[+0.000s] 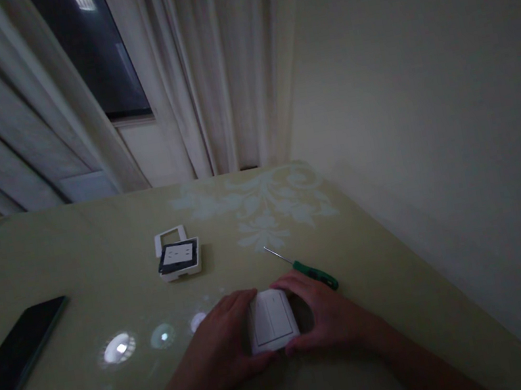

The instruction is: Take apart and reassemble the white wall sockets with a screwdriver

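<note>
Between my two hands, close to the front of the table, is a white wall switch (272,318) with two wide rocker panels. My left hand (226,334) wraps its left side, fingers at the far edge and thumb at the near corner. On the opposite side my right hand (324,311) grips it the same way, thumb on the near right corner. A screwdriver (314,274) with a green handle lies just beyond my right hand, its thin shaft pointing away to the left. The underside of the switch is hidden.
Farther back lies a wall socket (178,255) in a white box, with a loose white frame (157,244) behind it. A dark tablet-like device (15,356) rests at the left. The glossy table (114,246) meets a wall (429,127) on the right; curtains (204,71) hang behind.
</note>
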Demonstrator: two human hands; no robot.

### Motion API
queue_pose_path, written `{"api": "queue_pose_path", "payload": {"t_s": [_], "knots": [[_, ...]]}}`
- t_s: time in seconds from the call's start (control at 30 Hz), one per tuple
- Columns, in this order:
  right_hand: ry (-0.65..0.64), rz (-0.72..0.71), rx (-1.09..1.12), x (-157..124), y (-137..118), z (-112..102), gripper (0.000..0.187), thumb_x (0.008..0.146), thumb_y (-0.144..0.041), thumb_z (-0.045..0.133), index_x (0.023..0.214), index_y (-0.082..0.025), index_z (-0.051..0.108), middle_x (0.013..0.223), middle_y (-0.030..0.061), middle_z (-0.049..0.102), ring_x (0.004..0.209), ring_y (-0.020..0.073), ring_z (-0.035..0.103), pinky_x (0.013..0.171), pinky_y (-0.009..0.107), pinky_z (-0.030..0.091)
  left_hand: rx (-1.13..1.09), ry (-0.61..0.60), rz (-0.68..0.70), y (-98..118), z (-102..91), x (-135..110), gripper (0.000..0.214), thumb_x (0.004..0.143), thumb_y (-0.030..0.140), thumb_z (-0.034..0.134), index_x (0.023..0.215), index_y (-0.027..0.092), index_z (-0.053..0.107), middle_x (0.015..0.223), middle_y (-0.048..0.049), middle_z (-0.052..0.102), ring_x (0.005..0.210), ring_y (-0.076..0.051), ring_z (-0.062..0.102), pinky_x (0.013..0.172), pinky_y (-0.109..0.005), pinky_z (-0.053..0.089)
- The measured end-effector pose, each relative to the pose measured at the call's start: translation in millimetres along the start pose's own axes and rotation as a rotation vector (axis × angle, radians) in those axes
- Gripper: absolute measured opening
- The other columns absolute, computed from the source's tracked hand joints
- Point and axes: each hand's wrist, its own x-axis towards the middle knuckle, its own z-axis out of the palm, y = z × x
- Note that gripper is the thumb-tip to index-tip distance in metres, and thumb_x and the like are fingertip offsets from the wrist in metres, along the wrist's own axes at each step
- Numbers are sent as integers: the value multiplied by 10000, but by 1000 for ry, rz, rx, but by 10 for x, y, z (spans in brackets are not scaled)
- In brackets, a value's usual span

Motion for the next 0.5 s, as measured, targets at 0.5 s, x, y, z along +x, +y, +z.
{"api": "queue_pose_path", "payload": {"t_s": [0.5], "knots": [[419,119,-127,97,334,-199,428,904,-320,778,1314,-216,712,1353,141,682,1300,325,597,1162,505,444,-138,108,50,-320,22,84,862,812,314,833,1566,295,415,1602,-155,529,1438,-392,570,1202,-602,482]]}}
